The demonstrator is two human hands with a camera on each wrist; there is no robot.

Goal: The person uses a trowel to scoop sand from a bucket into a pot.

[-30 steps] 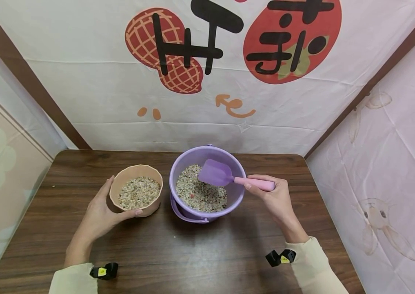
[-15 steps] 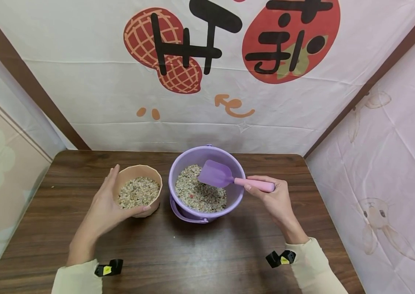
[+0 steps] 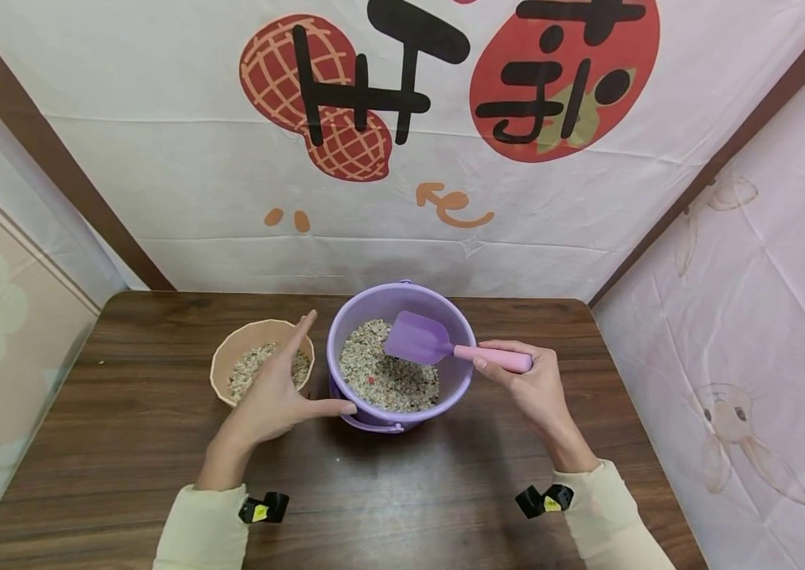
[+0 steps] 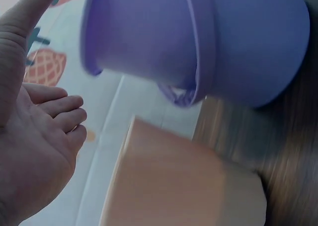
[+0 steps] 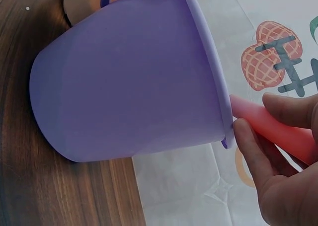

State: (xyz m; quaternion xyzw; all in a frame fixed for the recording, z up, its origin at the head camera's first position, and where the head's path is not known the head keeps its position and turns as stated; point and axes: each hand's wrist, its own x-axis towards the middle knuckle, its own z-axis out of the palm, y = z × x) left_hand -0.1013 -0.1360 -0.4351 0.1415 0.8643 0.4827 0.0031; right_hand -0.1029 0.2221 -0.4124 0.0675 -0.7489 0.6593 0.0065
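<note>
A purple bucket [image 3: 455, 396] stands on the table, partly filled with small mixed gravel [image 3: 388, 380]. My right hand [image 3: 530, 384] holds the pink handle of a purple shovel [image 3: 419, 336]; its blade lies over the gravel inside the bucket. The right wrist view shows thumb and fingers around the pink handle [image 5: 278, 126]. My left hand [image 3: 270, 404] hovers over the right part of a peach bowl [image 3: 227, 352] of gravel, fingers spread, thumb reaching to the bucket's near-left rim; whether it touches is unclear. In the left wrist view the left palm is bare beside the bucket [image 4: 149, 32] and bowl [image 4: 169, 181].
The bucket's purple handle [image 3: 374, 427] hangs down at its near side. Behind the dark wooden table [image 3: 402, 499] hangs a printed white cloth [image 3: 217, 190], with another cloth [image 3: 744, 332] along the right side. A tiny white speck [image 3: 337, 459] lies on the table.
My left hand has let go of the peach bowl and moved right, across it toward the bucket. The right hand, shovel and bucket have stayed in place.
</note>
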